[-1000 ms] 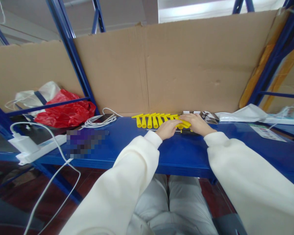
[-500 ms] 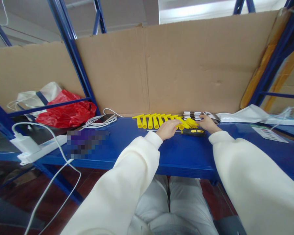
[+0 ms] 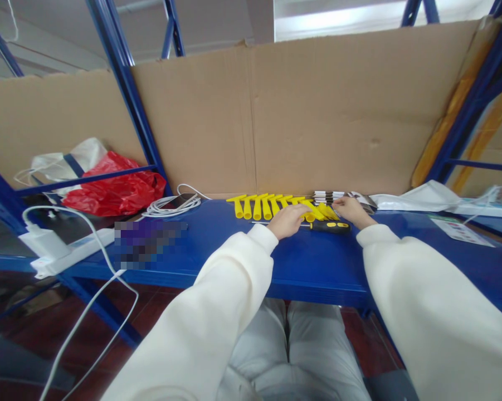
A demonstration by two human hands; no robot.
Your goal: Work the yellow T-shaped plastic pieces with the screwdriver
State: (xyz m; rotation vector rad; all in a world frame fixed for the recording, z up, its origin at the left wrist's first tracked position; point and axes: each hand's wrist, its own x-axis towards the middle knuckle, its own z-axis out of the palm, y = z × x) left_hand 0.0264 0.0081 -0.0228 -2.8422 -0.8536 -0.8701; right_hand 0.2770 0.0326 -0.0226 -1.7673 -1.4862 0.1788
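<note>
Yellow handles (image 3: 262, 207), blue shelf (image 3: 309, 262)

Both arms stretch forward to the far middle, in loose cream sleeves (image 3: 217, 312), the forearms drawing closer together toward the wrists. The left hand (image 3: 290, 220) lies low with its back up, fingers reaching far and a little right. The right hand (image 3: 351, 211) sits near it on the right, the two apart, back up, with fingers bent and pointing left. How tightly either hand is closed is too small to tell. The thighs (image 3: 292, 351) show near, between the arms.
</note>
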